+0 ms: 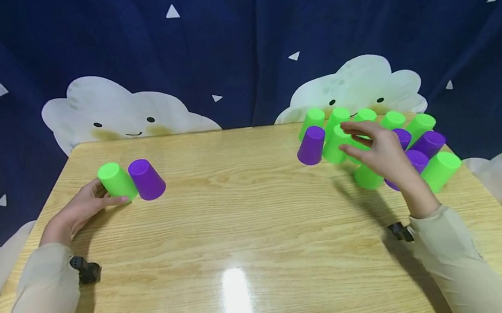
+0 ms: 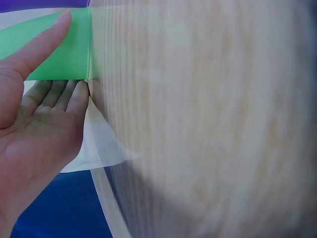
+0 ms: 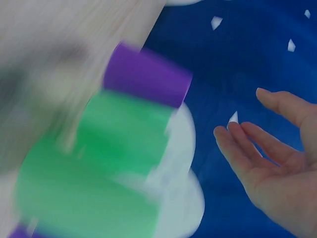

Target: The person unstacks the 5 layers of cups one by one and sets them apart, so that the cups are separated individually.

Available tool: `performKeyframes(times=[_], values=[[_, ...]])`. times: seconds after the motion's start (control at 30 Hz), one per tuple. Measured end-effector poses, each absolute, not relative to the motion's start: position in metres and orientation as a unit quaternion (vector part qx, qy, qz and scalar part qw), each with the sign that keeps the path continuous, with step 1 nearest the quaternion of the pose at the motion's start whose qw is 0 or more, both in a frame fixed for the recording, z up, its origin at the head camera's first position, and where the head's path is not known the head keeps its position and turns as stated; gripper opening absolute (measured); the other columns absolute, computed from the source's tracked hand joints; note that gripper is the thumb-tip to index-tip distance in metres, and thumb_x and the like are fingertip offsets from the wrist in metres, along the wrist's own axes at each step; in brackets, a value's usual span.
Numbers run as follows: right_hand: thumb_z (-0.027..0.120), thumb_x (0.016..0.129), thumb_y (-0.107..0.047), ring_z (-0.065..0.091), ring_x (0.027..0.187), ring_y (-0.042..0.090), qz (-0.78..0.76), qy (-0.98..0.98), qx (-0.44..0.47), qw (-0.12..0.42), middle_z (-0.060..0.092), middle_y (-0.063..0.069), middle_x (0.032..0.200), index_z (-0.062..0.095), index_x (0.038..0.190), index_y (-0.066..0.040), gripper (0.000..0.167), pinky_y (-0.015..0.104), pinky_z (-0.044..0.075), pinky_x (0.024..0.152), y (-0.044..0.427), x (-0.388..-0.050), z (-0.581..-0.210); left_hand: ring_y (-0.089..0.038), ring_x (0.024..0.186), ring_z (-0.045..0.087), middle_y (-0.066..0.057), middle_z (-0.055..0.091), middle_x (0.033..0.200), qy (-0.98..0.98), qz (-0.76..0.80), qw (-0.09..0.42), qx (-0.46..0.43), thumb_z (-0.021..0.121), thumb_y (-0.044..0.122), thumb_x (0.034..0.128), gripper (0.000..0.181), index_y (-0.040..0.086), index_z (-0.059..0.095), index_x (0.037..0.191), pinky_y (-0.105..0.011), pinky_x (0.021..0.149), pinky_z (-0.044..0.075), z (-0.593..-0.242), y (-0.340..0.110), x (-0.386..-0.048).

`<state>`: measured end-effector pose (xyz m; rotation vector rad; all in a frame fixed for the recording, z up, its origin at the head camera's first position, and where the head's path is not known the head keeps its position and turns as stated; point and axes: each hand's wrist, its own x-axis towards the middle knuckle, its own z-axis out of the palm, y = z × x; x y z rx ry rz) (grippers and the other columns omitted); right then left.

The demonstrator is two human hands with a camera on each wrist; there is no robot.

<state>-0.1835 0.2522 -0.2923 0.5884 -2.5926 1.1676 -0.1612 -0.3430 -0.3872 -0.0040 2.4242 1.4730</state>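
On the left of the table, a green cup point(image 1: 117, 182) stands upside down beside an upside-down purple cup point(image 1: 147, 179). My left hand point(image 1: 85, 205) holds the green cup low down. In the left wrist view the thumb point(image 2: 47, 42) lies across its wall and the other fingers meet its side. My right hand point(image 1: 382, 150) is in the air over a group of green and purple cups at the right, with nothing in its grasp. Its thumb and fingers stand apart in the right wrist view. The nearest purple cup point(image 1: 311, 146) stands at that group's left front.
Several upside-down cups crowd the table's right side, among them a green cup point(image 1: 441, 171) at the near right and a purple cup point(image 1: 429, 143); my right hand hides some. Behind the wooden table point(image 1: 240, 212) hangs a dark blue curtain point(image 1: 223, 36) with white clouds.
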Motion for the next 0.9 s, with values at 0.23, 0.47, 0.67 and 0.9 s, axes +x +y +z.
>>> performKeyframes(times=[0.23,0.47,0.67,0.9], values=[[0.073,0.084,0.006,0.060,0.114,0.036,0.471,-0.824,0.312,0.051,0.062,0.024,0.122,0.061,0.124,0.010,0.042,0.038,0.049,0.100,0.146,-0.203,-0.297,-0.045,0.145,0.007,-0.029,0.011,0.158,0.846,0.511,0.151,-0.003,0.071,0.022,0.0917,0.096,0.001,0.004,0.156,-0.060,0.116,0.008,-0.387,-0.345,-0.162],[0.073,0.086,0.000,0.060,0.115,0.026,0.467,-0.801,0.372,-0.028,0.063,0.019,0.124,0.061,0.125,0.008,0.042,0.025,0.048,0.099,0.039,-0.213,-0.306,-0.046,0.145,0.006,-0.029,0.011,0.158,0.845,0.513,0.151,0.003,0.071,0.021,0.0919,0.095,-0.001,0.004,0.156,-0.060,0.116,0.008,-0.388,-0.344,-0.162],[0.072,0.089,-0.005,0.060,0.115,0.020,0.439,-0.814,0.371,-0.091,0.063,0.014,0.127,0.060,0.130,0.002,0.044,0.016,0.046,0.095,-0.030,-0.221,-0.321,-0.048,0.144,0.007,-0.032,0.012,0.156,0.844,0.514,0.152,0.004,0.069,0.019,0.0929,0.093,-0.004,0.003,0.155,-0.062,0.115,0.009,-0.390,-0.345,-0.162],[0.076,0.087,-0.012,0.062,0.112,0.019,0.409,-0.837,0.353,-0.088,0.062,0.012,0.129,0.059,0.132,0.000,0.050,0.017,0.047,0.093,-0.079,-0.226,-0.333,-0.048,0.144,0.008,-0.032,0.013,0.156,0.841,0.518,0.154,0.004,0.070,0.019,0.0927,0.094,-0.002,0.003,0.155,-0.065,0.114,0.010,-0.388,-0.345,-0.163]])
